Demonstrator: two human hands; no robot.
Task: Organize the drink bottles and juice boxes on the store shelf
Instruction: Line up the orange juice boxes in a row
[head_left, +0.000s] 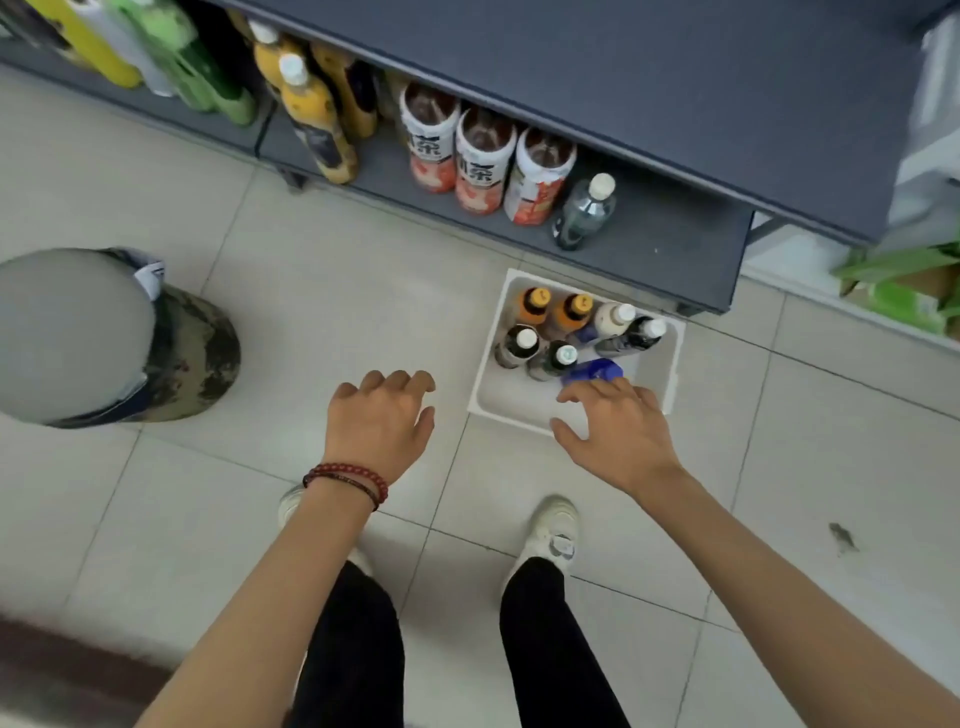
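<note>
A white bin stands on the floor before the grey shelf. It holds several upright bottles, among them two orange-capped ones and a blue-topped one. My right hand hovers over the bin's near edge with spread fingers, fingertips just short of the blue-topped bottle, holding nothing. To the left of the bin, over bare floor, my left hand is open with loosely bent fingers. On the lowest shelf stand three white-and-red tea bottles, a clear bottle and yellow juice bottles.
Another person's head in a camouflage cap is at the left, low by the floor. Green packages lie at the right edge. My two feet in white shoes stand on the tiled floor behind the bin.
</note>
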